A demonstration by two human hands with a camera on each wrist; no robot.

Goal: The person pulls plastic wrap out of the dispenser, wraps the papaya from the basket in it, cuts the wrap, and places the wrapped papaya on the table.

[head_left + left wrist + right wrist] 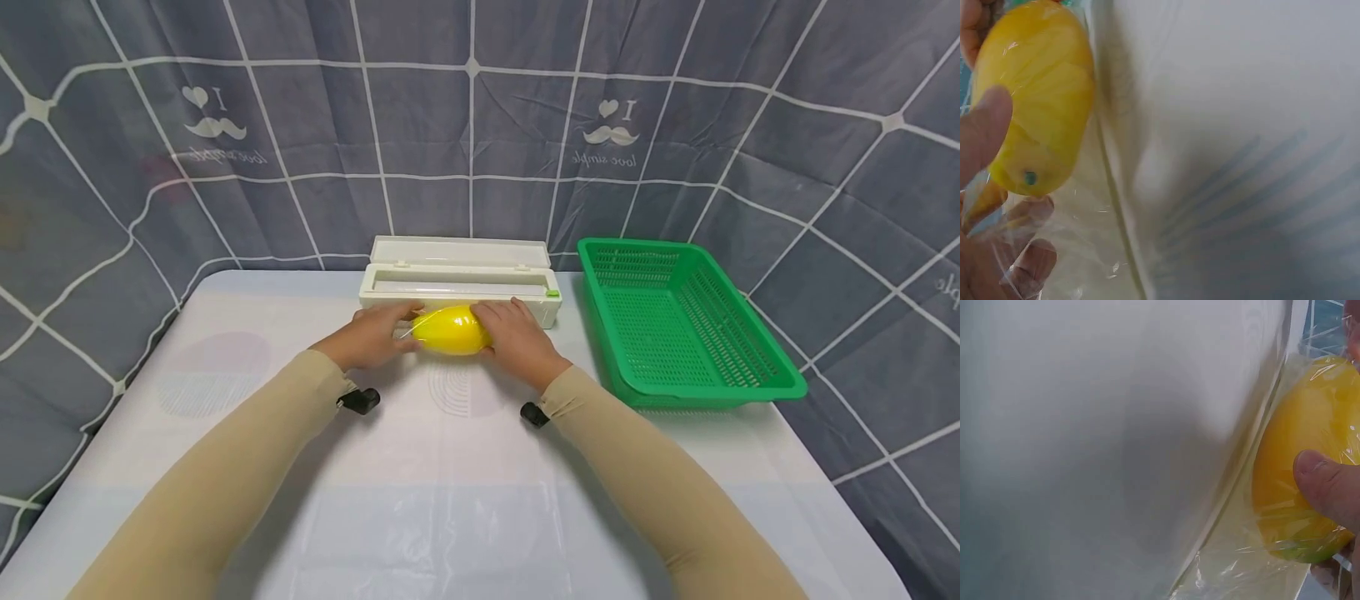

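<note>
Yellow film-wrapped fruit [450,330], possibly mango

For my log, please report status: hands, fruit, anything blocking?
Left hand, right hand: holding yellow fruit. Clear film around it, white box behind. Nothing visibly blocking.

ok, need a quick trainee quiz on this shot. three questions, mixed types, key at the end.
1. Multiple choice. From the person's side, where is the green basket relative to the white box?
A) to its left
B) to its right
C) on top of it

2. True or false: the box's lid is closed.

3. Fill the gap: the yellow fruit between the left hand and the right hand has clear plastic ____ around it.

Key: 1. B. 2. False, it stands open. 3. film.
</note>
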